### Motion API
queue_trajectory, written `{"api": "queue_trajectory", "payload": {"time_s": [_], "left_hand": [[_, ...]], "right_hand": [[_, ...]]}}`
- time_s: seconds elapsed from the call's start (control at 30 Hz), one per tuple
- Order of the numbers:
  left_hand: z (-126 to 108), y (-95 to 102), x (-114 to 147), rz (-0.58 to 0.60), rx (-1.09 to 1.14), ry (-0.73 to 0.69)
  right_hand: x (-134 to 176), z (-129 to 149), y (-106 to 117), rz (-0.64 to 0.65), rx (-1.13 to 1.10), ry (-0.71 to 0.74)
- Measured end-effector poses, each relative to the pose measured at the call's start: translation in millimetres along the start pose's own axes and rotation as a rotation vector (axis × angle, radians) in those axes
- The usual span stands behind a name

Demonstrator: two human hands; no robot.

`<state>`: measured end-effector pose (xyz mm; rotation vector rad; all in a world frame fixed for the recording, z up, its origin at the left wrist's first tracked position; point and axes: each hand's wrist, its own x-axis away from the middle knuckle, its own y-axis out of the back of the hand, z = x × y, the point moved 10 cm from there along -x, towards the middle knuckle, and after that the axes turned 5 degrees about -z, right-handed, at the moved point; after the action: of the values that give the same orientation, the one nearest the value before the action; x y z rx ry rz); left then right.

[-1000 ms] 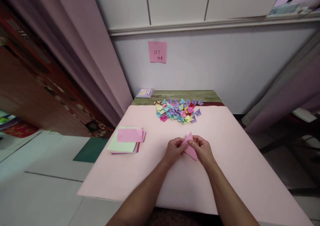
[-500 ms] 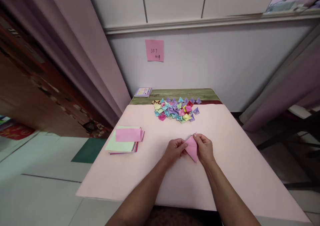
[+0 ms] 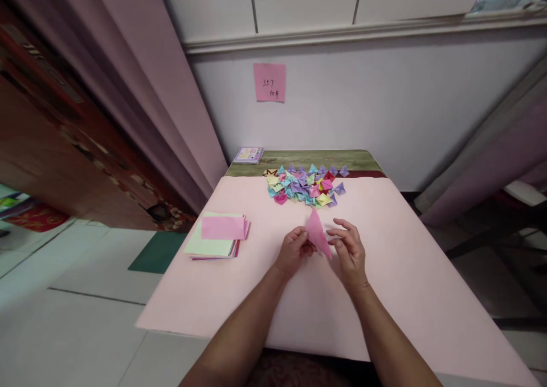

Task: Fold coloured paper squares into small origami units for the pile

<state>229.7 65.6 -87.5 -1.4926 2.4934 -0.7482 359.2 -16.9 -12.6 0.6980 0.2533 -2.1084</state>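
Folded pink paper triangle [image 3: 317, 234]: between the two hands over the worktop [image 3: 397, 273]; the left hand [image 3: 294, 251] is at its 8 o'clock, the right hand [image 3: 351, 251] at its 4 o'clock.
Pointing: one sharp tip toward 11 o'clock, near 12, the other toward 5, nearer the wearer.
Long axis: steep, leaning slightly from upright, running between those two tips.
Paper's look: plain pink, slim and flat-sided, with a fairly straight slanting edge facing 3 o'clock; finer creases are too small to make out.
Left hand: pinching the triangle's 9 o'clock side, thumb on the near face, the other fingers curled partly behind it.
Right hand: not gripping, fingers loosely bent and spread, thumb apart; the fingertips are just beside the slanting edge, and whether any touches it I cannot tell.
Origami pile [image 3: 299, 186]: beyond the upper tip, around 12 to 11 o'clock, in purple, blue, yellow, pink and red.
Paper stack [image 3: 209, 247]: at 9 o'clock, well apart from the hands, pale green on top, with a folded pink sheet [image 3: 223, 228] lying across it.
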Motion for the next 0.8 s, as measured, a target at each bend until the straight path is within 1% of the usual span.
{"api": "queue_trajectory", "payload": {"time_s": [0.1, 0.3, 0.43, 0.57, 0.8], "left_hand": [[0, -4.1, 1, 0.033, -0.076, -0.015], [-3, -6.4, 2, 0.036, -0.164, -0.055], [-5, -7.8, 2, 0.017, -0.213, -0.07], [-6, -8.9, 3, 0.005, -0.256, -0.074], [-4, -10.3, 4, 0.014, -0.305, -0.075]], "right_hand": [[-2, 2, 1, -0.002, 0.028, 0.001], [-2, -11, 1, -0.002, -0.01, -0.123], [-3, -8, 6, -0.039, 0.054, -0.09], [-4, -6, 12, -0.09, 0.04, -0.076], [-3, -15, 9, -0.066, 0.033, -0.124]]}}
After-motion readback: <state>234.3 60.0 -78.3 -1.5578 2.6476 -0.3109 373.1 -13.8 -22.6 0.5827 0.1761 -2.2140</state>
